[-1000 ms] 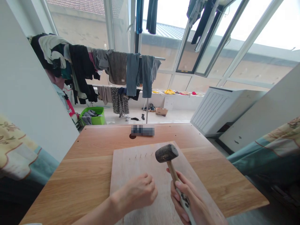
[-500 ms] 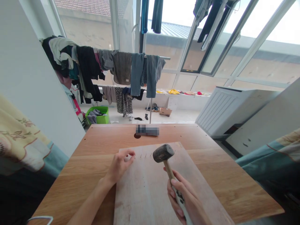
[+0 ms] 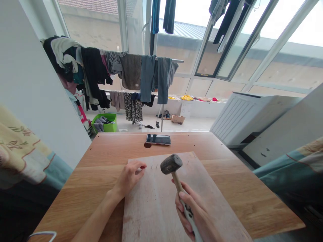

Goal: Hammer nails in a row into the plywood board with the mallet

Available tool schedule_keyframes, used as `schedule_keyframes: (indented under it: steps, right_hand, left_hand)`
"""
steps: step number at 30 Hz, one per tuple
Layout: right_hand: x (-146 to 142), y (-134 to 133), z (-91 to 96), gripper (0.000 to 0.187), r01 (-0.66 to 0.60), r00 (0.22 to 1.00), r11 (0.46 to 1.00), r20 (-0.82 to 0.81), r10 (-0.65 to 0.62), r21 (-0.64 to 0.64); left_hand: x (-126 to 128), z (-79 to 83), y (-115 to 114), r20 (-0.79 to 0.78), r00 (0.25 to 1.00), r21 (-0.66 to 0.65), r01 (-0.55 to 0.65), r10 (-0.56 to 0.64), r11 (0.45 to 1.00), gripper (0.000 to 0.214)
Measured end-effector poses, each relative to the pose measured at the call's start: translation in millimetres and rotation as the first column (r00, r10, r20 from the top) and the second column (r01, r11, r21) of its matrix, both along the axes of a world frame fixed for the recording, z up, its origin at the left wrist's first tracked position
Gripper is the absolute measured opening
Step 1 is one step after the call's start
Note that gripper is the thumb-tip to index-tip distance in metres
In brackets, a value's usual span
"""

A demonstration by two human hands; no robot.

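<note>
A pale wooden board (image 3: 153,208) lies on the table, with several thin nails (image 3: 156,166) standing in a row near its far edge. My left hand (image 3: 129,178) rests at the board's far left corner, thumb and fingertips pinched round a nail that is mostly hidden. My right hand (image 3: 193,208) is wrapped round the handle of a rubber mallet (image 3: 172,164) with a black head. The mallet is held tilted above the board, right of my left hand, and its head hides part of the nail row.
A phone (image 3: 158,139) lies at the far side of the wooden table (image 3: 98,181), near a dark round hole (image 3: 147,145). Beyond the table stand a drying rack with clothes (image 3: 131,70) and a green basket (image 3: 111,127). A white cable (image 3: 46,233) shows at the lower left.
My right hand and the mallet have shifted slightly left, closer to my left hand. My left hand keeps nearly the same place and pinch.
</note>
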State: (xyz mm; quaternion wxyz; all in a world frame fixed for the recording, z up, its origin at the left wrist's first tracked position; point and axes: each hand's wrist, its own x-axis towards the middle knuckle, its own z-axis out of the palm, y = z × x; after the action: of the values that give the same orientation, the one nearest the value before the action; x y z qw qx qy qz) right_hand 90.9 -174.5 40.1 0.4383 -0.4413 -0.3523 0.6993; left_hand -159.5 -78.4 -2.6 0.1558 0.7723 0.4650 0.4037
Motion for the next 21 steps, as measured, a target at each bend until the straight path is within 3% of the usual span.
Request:
schedule_keyframes:
  steps: [7,13,21]
  right_hand:
    - [-25,16,1.5,0.053,-0.087,0.991,0.992,0.106,0.078,0.092]
    - [-48,26,-2.4,0.050,-0.158,0.970,0.969,0.212,0.117,0.191]
    - [-57,28,-11.5,0.043,-0.216,0.949,0.958,0.272,0.160,0.188]
  left_hand:
    - [4,-10.7,0,0.124,0.991,-0.078,-0.046,0.055,0.996,0.023]
    - [7,-6.0,0,0.156,0.986,-0.117,-0.045,0.063,0.992,0.026]
    - [4,-7.9,0,0.164,0.985,-0.151,-0.027,0.052,0.988,0.032]
